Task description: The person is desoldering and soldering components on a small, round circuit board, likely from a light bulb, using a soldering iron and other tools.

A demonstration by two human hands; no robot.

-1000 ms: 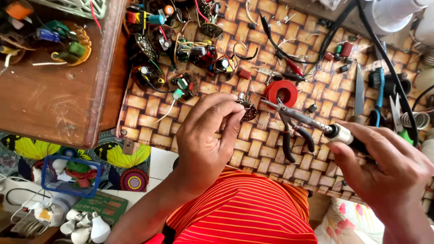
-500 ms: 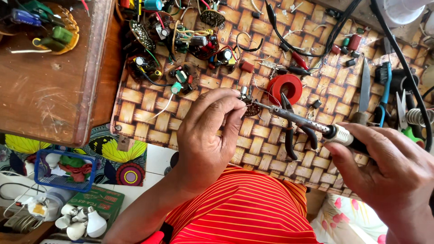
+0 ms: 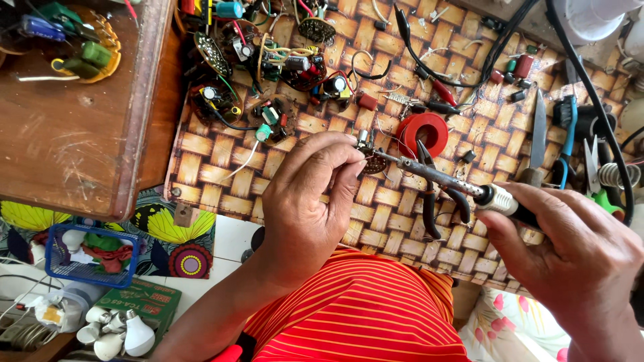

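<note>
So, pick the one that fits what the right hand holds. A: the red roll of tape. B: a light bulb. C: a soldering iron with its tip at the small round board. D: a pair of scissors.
C: the right hand grips the handle of the soldering iron, whose metal tip reaches the small round board pinched in the left hand; the red roll of tape lies untouched on the woven mat.
</note>
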